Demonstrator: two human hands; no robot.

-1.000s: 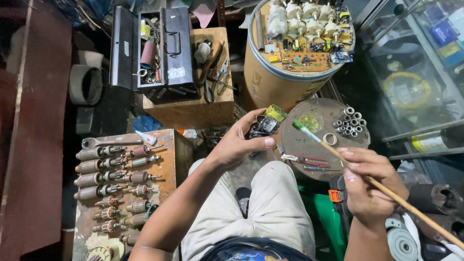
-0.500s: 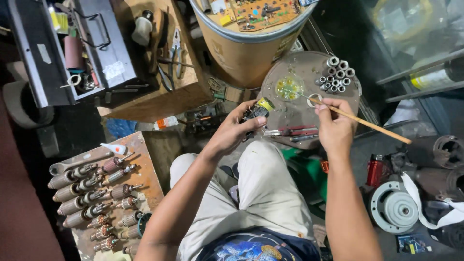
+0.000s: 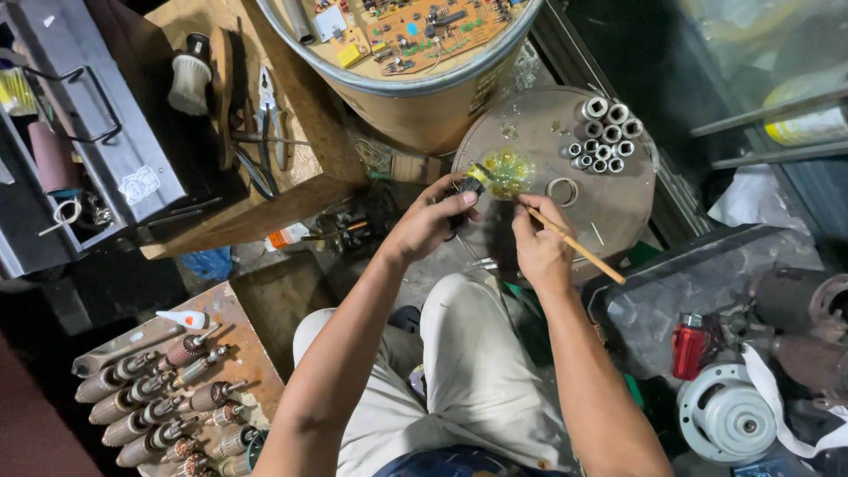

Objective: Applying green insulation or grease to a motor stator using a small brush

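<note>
My left hand [image 3: 430, 221] grips a small dark part with a yellow end [image 3: 470, 180] and holds it at the edge of a round metal plate [image 3: 618, 203]. My right hand [image 3: 541, 247] holds a thin wooden stick [image 3: 579, 247], its tip pointing at a yellow-green blob [image 3: 508, 166] on the plate. The two hands are close together above my knees. A metal ring [image 3: 562, 190] lies on the plate just right of the stick's tip.
Several metal sockets [image 3: 602, 132] stand on the plate's far side. A drum [image 3: 424, 97] topped with a circuit board is behind. Left: wooden box with pliers [image 3: 269, 115], open toolbox [image 3: 79, 132]. Motor armatures [image 3: 159, 397] lie on a board. A red lighter [image 3: 687, 346] and motor [image 3: 729, 420] sit right.
The view has tilted and closed in on the plate. My right hand has drawn nearer my left, bringing the stick's tip to the yellow-green blob.
</note>
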